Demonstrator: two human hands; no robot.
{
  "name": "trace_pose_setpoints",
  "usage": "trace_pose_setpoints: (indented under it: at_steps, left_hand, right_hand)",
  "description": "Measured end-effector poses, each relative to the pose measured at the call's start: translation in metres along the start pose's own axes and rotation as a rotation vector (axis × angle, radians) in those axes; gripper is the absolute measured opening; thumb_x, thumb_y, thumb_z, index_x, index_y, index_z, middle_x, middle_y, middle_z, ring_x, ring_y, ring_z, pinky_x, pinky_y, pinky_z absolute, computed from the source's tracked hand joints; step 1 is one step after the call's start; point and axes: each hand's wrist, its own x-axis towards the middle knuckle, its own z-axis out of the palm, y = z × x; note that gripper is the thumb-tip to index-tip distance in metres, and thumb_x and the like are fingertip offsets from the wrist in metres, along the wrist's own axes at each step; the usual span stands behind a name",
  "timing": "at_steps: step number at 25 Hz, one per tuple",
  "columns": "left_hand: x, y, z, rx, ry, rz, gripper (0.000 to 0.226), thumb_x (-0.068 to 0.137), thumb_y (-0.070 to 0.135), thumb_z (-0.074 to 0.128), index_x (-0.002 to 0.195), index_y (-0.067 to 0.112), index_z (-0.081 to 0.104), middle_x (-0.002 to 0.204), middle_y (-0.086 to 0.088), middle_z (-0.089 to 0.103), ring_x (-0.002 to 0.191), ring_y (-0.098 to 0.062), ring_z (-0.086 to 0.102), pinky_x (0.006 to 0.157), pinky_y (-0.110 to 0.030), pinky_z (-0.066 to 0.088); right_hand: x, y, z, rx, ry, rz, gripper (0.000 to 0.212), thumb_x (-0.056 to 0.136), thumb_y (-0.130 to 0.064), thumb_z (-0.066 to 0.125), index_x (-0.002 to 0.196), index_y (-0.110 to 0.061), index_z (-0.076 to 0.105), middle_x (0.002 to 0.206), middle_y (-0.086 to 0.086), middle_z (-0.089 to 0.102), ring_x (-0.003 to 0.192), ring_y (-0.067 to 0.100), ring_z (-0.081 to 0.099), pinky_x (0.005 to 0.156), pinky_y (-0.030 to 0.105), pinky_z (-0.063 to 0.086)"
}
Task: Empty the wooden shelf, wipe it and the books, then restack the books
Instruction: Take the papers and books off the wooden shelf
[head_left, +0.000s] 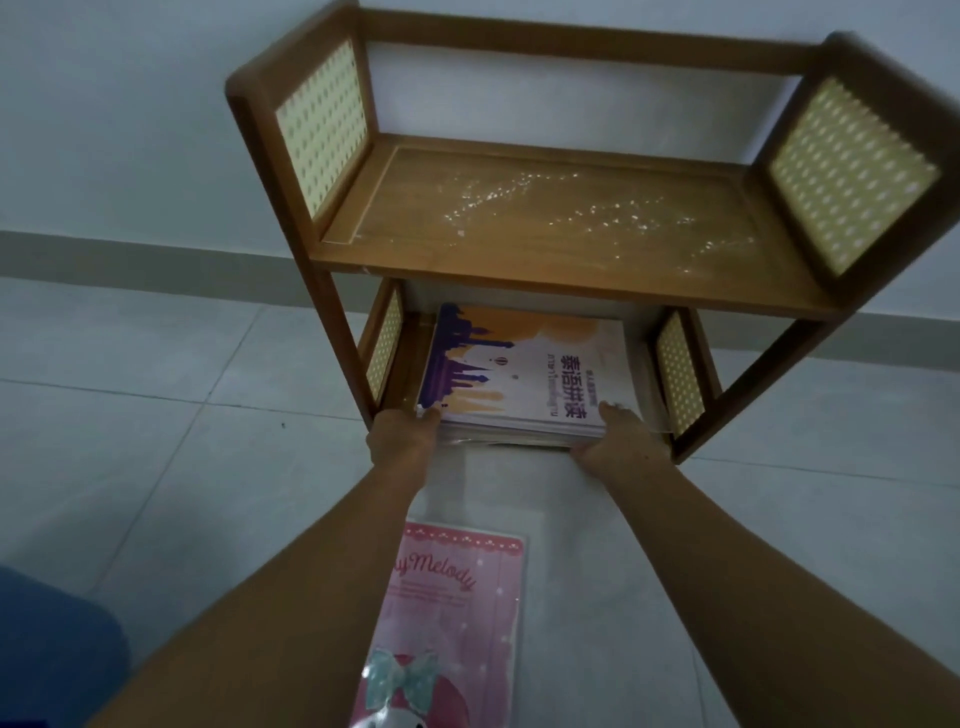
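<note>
A two-tier wooden shelf (545, 280) with pale lattice side panels stands on the floor against the wall. Its top board carries only scattered shiny specks. On the lower tier lies a stack of books (524, 369), the top one white with purple towers and orange shapes. My left hand (402, 434) grips the stack's near left corner, thumb on top. My right hand (618, 436) grips the near right corner the same way. The fingers under the stack are hidden.
A pink book (457, 613) with a bow figure lies on the tiled floor between my forearms. Something dark blue (52, 654) sits at the bottom left. A pale wall and skirting run behind the shelf.
</note>
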Motion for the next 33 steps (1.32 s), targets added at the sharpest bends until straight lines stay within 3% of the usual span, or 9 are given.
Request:
trace_pose_setpoints:
  at_steps: [3,5,7,12,16,19,25,29,33]
  left_hand:
    - [0.008,0.002,0.003,-0.051,0.046,-0.021,0.057,0.08,0.036,0.074,0.118,-0.002,0.056,0.112,-0.019,0.065,0.098,-0.035,0.065,0.085,-0.042,0.056]
    - [0.01,0.003,0.004,-0.095,0.072,-0.051,0.062,0.079,0.032,0.076,0.124,-0.002,0.052,0.117,-0.016,0.063,0.103,-0.033,0.063,0.09,-0.039,0.054]
    - [0.014,0.003,0.005,-0.126,0.071,-0.044,0.055,0.077,0.032,0.077,0.117,-0.001,0.058,0.113,-0.014,0.066,0.102,-0.032,0.064,0.09,-0.037,0.054]
    - [0.017,0.007,0.002,-0.238,0.044,-0.051,0.035,0.073,0.03,0.081,0.094,0.004,0.07,0.099,-0.012,0.073,0.092,-0.028,0.07,0.086,-0.038,0.057]
    - [0.003,0.007,-0.011,-0.194,-0.078,0.02,0.036,0.079,0.036,0.074,0.097,0.006,0.066,0.104,-0.015,0.07,0.098,-0.032,0.066,0.089,-0.042,0.055]
    - [-0.011,0.023,-0.034,-0.059,-0.158,0.029,0.047,0.089,0.041,0.057,0.119,0.005,0.057,0.118,-0.017,0.062,0.108,-0.035,0.059,0.095,-0.044,0.05]
    - [-0.064,0.038,-0.087,0.153,0.022,0.761,0.006,0.094,0.02,0.055,0.095,0.017,0.06,0.097,-0.001,0.063,0.098,-0.02,0.061,0.077,-0.026,0.045]
    - [-0.076,0.03,-0.117,0.378,-0.306,0.602,0.055,0.093,0.047,0.051,0.14,0.018,0.043,0.139,-0.003,0.05,0.124,-0.021,0.051,0.093,-0.03,0.041]
    - [-0.095,-0.014,-0.158,0.385,-0.738,0.284,0.053,0.094,0.049,0.048,0.137,0.019,0.043,0.125,-0.003,0.061,0.107,-0.023,0.063,0.086,-0.039,0.054]
  right_hand:
    - [-0.007,-0.004,0.006,-0.017,0.082,0.011,0.017,0.096,-0.014,0.051,0.097,-0.03,0.053,0.125,-0.008,0.053,0.131,0.021,0.044,0.108,0.028,0.035]
    - [-0.003,0.001,-0.006,-0.006,0.069,-0.003,0.01,0.091,-0.023,0.062,0.084,-0.019,0.057,0.103,-0.008,0.063,0.108,0.013,0.058,0.103,0.034,0.044]
    - [-0.005,0.008,-0.002,0.033,0.069,-0.035,0.015,0.085,-0.028,0.07,0.094,-0.018,0.063,0.093,-0.002,0.069,0.092,0.017,0.066,0.092,0.043,0.053]
    - [-0.023,0.01,0.016,0.116,-0.067,-0.135,0.07,0.066,-0.01,0.085,0.125,-0.018,0.049,0.108,0.013,0.068,0.093,0.035,0.067,0.066,0.069,0.051]
    - [-0.034,0.006,0.015,0.086,-0.03,-0.296,0.066,0.074,0.006,0.075,0.125,-0.022,0.045,0.113,0.01,0.063,0.095,0.028,0.067,0.068,0.061,0.056]
    - [-0.053,-0.001,0.0,0.102,-0.089,-0.333,0.062,0.075,0.008,0.072,0.126,-0.02,0.049,0.114,0.01,0.065,0.098,0.028,0.067,0.074,0.059,0.056]
    - [-0.109,-0.005,-0.046,-0.085,-0.218,-0.302,0.052,0.079,0.009,0.067,0.126,-0.008,0.053,0.111,0.017,0.068,0.094,0.031,0.069,0.068,0.047,0.06]
    - [-0.147,-0.004,-0.069,-0.295,-0.334,-0.24,0.044,0.082,0.004,0.064,0.124,-0.004,0.054,0.109,0.02,0.069,0.094,0.036,0.069,0.07,0.048,0.06]
    - [-0.166,0.015,-0.088,-0.491,-0.428,-0.214,0.032,0.085,0.002,0.062,0.117,-0.002,0.058,0.106,0.024,0.069,0.091,0.038,0.069,0.07,0.049,0.059]
